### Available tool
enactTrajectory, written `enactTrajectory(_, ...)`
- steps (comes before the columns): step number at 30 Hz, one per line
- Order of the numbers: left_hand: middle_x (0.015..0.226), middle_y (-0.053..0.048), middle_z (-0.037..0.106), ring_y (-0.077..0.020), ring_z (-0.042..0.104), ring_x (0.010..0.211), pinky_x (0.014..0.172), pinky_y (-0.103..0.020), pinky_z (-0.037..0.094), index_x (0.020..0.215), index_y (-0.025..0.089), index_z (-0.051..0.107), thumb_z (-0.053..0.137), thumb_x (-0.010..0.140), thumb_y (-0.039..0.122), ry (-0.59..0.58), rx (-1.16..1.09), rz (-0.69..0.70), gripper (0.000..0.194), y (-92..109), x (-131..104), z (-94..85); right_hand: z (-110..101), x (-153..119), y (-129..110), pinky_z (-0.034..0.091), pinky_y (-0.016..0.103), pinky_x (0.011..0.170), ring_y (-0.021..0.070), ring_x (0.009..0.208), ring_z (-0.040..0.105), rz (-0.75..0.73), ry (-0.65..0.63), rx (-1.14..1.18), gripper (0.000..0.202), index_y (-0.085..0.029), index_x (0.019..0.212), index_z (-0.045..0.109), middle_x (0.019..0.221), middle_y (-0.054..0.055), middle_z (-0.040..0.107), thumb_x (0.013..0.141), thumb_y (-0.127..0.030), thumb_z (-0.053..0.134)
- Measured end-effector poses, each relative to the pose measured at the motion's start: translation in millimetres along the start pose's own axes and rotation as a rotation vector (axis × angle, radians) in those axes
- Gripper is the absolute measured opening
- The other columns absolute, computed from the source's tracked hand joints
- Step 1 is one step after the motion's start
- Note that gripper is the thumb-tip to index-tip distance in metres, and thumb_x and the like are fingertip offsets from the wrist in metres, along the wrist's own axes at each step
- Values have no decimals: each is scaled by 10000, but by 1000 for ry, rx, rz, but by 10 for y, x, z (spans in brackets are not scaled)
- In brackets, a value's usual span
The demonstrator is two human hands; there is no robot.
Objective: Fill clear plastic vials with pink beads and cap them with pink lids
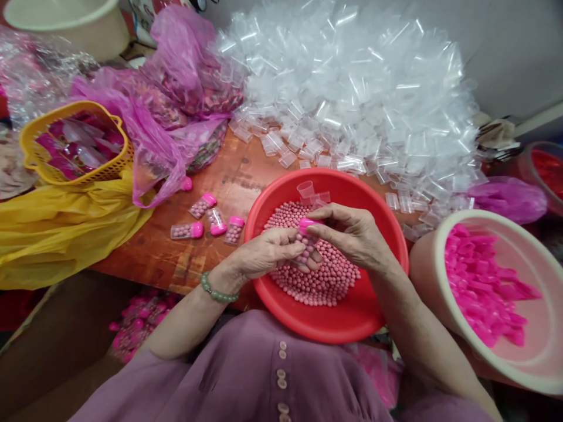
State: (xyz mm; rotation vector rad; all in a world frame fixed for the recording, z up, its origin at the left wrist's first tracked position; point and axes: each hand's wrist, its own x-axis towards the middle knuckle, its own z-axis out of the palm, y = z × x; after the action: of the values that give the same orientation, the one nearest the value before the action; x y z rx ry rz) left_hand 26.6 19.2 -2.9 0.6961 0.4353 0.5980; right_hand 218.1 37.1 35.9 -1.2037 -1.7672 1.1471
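Over a red basin [391, 258] of round pink beads [325, 281], my left hand [268, 252] is closed around a small clear bottle [303, 251] filled with pink beads. My right hand [358, 237] pinches a bright pink cap [308, 225] at the top of that bottle between thumb and fingers. Whether the cap is fully seated I cannot tell. Two empty clear bottles [305, 190] rest in the far side of the basin. Left of the basin, several filled bottles [203, 205] with pink caps lie on the table [246, 164].
A large heap of clear empty bottles [352, 88] covers the back of the table. At right stands a pale bucket [424, 264] of pink caps [484, 287]. Purple bags [153, 146], a yellow basket [79, 176] and a yellow bag [61, 228] are at left. Below, a box holds capped bottles [141, 319].
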Motion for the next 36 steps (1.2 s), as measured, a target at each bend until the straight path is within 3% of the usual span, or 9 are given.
enactTrajectory(7,833,-50,681,-100,653,741,744,-231,548,918,102,638,739,817,337,69,-20,39,275,-12,35,21,-219,-25,-103,493,276,660,140,693,626,-39,-59,-190,190,-179,893,740,784,26,723,824,-355,724)
enactTrajectory(11,867,-60,675,-114,649,771,757,-243,542,946,111,629,725,827,341,97,-1,66,277,-7,35,22,-345,-36,-184,481,272,643,130,664,610,-50,-166,-285,160,-185,868,733,757,19,718,832,-339,710)
enactTrajectory(13,886,-62,675,-122,654,789,773,-255,540,958,119,621,721,829,341,107,-5,67,274,-6,29,17,-353,-38,-161,494,281,664,136,687,620,-26,-147,-266,171,-187,882,732,769,20,718,831,-349,710)
enactTrajectory(18,928,-61,678,-136,669,830,805,-273,531,1005,130,623,743,807,328,121,14,48,305,-7,29,16,-125,-28,-64,556,301,764,144,792,674,46,198,120,213,-212,954,708,889,13,729,780,-318,769)
enactTrajectory(22,901,-37,655,-118,643,828,792,-246,517,1024,141,644,763,784,332,120,38,105,329,-12,48,20,136,-37,-86,565,266,772,117,777,681,54,274,258,134,-221,912,709,854,-9,727,795,-262,759)
enactTrajectory(30,925,-27,623,-113,603,808,797,-273,493,1074,161,654,702,832,321,119,151,189,294,-50,44,9,283,-57,-24,550,265,678,118,685,663,33,251,113,112,-207,891,716,784,-14,718,819,-291,736)
enactTrajectory(34,888,-14,604,-105,592,766,762,-263,482,1042,150,646,705,828,375,111,140,200,316,-57,43,11,313,-86,34,546,288,734,137,759,680,-113,330,-132,76,-217,921,703,840,-4,730,862,-261,686)
enactTrajectory(36,876,-13,601,-105,584,765,762,-258,472,1009,143,645,708,822,405,115,121,219,328,-55,44,10,298,-102,48,547,307,760,157,813,689,-232,301,-275,107,-218,977,678,894,17,736,902,-280,631)
